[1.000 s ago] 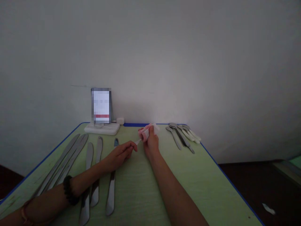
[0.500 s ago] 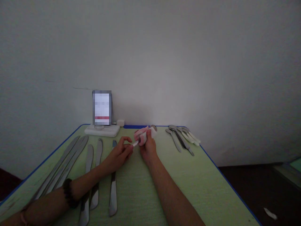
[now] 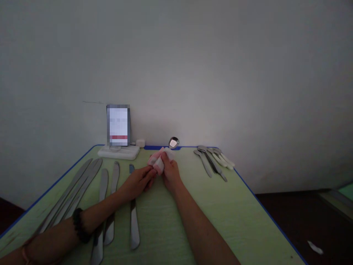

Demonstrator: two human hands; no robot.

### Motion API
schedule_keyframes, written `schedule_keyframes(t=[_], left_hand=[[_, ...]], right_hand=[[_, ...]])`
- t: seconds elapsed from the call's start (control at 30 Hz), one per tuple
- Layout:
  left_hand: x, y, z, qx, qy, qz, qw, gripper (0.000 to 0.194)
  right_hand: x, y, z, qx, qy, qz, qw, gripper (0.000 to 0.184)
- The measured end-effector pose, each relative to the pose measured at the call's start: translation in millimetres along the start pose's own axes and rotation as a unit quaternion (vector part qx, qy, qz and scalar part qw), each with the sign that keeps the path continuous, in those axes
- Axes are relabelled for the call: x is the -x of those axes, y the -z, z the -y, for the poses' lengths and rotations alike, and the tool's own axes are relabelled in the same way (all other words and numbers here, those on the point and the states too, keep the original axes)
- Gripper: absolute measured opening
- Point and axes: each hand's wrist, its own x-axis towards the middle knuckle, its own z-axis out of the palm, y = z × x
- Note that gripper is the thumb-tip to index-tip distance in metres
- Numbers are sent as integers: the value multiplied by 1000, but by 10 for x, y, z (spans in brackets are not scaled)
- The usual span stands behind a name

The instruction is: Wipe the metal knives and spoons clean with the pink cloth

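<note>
A spoon points away from me, its shiny bowl showing beyond a pink and white cloth. My right hand is closed on the cloth, thumb on top, and the cloth is wrapped about the spoon's handle. At the near end, my left hand has its fingers pinched where the handle runs; the handle itself is hidden by the hand and cloth. Under my left hand and wrist lies a table knife. Two more knives, one of them a knife with a rounded tip, lie partly beneath my left forearm.
Long knives lie fanned at the left of the green table. Several spoons, some white-handled, sit at the back right. A phone with a blurred screen stands on a white base near the wall.
The cloth and my right hand have shifted left, towards my left hand. More of the spoon's bowl now shows, and its white handle end is covered.
</note>
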Motion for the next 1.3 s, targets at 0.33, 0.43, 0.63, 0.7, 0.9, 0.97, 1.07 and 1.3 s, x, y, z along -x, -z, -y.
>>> schedule_keyframes(t=[0.33, 0.43, 0.63, 0.7, 0.9, 0.97, 1.07, 1.3], left_hand=[[10, -4, -19, 58, 13, 8, 998, 31], [5, -7, 1, 71, 19, 6, 997, 30], [-3, -4, 12, 40, 32, -16, 999, 34], [0, -2, 4, 35, 29, -17, 999, 34], [2, -4, 5, 53, 33, -17, 998, 31], [-4, -7, 23, 60, 35, -8, 998, 32], [-13, -11, 54, 69, 34, -5, 997, 33], [-6, -8, 26, 65, 36, -6, 997, 34]], right_hand=[[20, -51, 89, -86, -2, -47, 995, 37], [-8, -35, 66, -62, 8, -40, 997, 39], [-36, -5, 17, 23, 38, -19, 999, 35], [-28, -11, 20, 35, 37, -19, 999, 34], [-12, -34, 55, 0, 23, -25, 999, 33], [-4, -44, 95, -64, 12, -40, 997, 34], [18, -62, 171, -142, -6, -40, 989, 32], [49, -84, 192, -139, -37, -7, 990, 31]])
